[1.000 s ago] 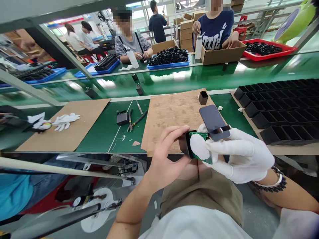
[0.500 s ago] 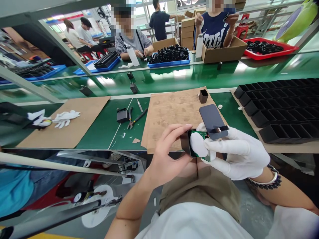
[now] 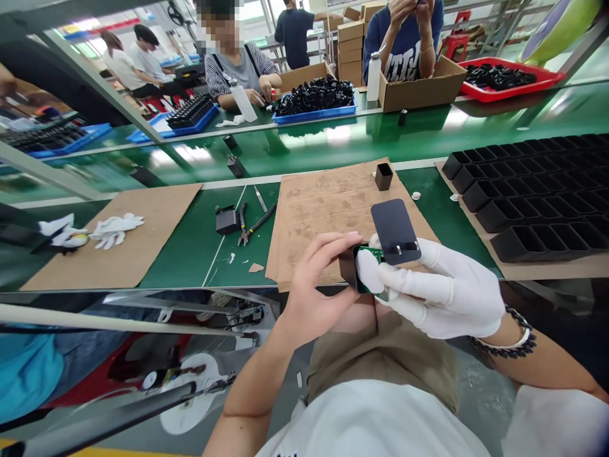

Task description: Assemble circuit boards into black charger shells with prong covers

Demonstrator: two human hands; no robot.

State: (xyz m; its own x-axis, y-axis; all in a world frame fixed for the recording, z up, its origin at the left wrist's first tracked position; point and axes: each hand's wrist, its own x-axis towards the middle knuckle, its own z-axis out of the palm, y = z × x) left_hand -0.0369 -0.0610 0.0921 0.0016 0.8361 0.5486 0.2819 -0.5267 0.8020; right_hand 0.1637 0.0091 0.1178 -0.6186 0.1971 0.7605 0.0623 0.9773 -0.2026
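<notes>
At twelve o'clock, the left hand (image 3: pixel 314 293), half open, grips a black box (image 3: pixel 349 269), while the gloved right hand (image 3: pixel 447 291), nearly closed, pinches a circuit board (image 3: pixel 372 253) partly inside it, a dark lid (image 3: pixel 396 228) at that hand's eleven o'clock.

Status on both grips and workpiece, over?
Left grip on black case. Gloved right grip on circuit board, partly inside. Dark plate apparently not in the way.
</notes>
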